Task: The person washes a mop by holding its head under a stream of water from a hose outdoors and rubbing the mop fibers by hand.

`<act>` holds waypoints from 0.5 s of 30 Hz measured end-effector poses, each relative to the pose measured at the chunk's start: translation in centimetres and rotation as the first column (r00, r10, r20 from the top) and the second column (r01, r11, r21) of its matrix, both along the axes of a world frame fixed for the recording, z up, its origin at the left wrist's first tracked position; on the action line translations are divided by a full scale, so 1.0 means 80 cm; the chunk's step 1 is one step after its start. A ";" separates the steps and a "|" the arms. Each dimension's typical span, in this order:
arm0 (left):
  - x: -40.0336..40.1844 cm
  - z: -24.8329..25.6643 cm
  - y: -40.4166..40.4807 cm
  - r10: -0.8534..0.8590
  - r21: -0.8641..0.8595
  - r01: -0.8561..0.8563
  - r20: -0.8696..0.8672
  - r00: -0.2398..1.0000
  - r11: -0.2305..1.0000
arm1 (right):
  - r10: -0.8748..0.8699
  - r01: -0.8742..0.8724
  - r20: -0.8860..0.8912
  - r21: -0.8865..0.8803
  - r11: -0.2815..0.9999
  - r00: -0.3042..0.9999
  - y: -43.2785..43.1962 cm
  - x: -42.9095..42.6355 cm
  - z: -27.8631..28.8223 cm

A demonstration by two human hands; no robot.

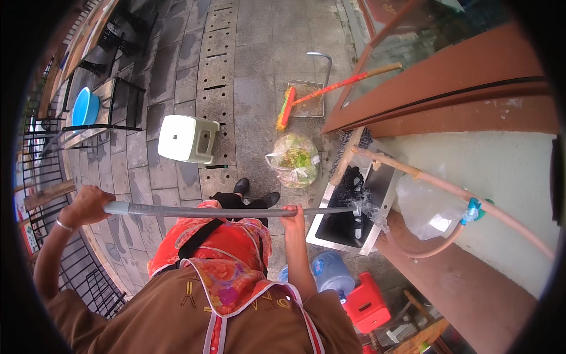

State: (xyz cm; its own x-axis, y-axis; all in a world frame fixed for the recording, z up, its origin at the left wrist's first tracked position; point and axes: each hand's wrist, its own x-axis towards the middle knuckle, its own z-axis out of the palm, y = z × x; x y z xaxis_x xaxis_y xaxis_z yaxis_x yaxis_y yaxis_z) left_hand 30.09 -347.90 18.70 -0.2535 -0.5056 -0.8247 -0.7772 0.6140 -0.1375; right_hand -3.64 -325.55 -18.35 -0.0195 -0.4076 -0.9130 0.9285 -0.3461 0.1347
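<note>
My left hand (90,204) grips the light grey end of a long metal mop handle (199,212), which lies level across my red floral apron (221,239). Farther along, my right hand (293,215) is closed around the shaft. The far end of the handle reaches over a metal sink (325,212), where a dark wet mop head seems to lie; splashing water partly hides it. A pink hose (411,170) rests across the sink's upper part.
A bag of vegetable scraps (294,161) stands before my shoes. Beyond it lie a red broom (327,90) and a dustpan (309,111). A white stool (185,139) and a blue basin (85,108) are at left. A water jug (331,271) and red stool (367,305) stand below the sink.
</note>
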 end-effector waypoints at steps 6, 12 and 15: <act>0.089 -0.005 -0.025 0.297 0.553 -0.451 0.349 0.889 0.700 | 0.290 -0.294 0.079 0.044 0.955 0.954 0.042 0.068 0.059; 0.063 0.002 -0.012 0.386 0.673 -0.715 0.619 0.684 0.189 | 0.586 -0.573 -0.083 0.138 0.808 0.806 0.058 0.059 0.085; 0.043 -0.022 -0.023 0.328 0.671 -0.738 0.715 0.618 -0.074 | 0.720 -0.634 -0.194 0.362 0.683 0.666 0.051 0.024 0.055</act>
State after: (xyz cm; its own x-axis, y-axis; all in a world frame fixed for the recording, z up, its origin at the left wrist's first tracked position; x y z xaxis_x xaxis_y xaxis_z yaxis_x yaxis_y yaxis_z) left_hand 33.49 -349.77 16.92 -0.0086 0.7311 -0.6822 -0.9705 -0.1705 -0.1706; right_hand -1.70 -321.50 -13.96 -0.1137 -0.1849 -0.9761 0.8906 0.4165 -0.1827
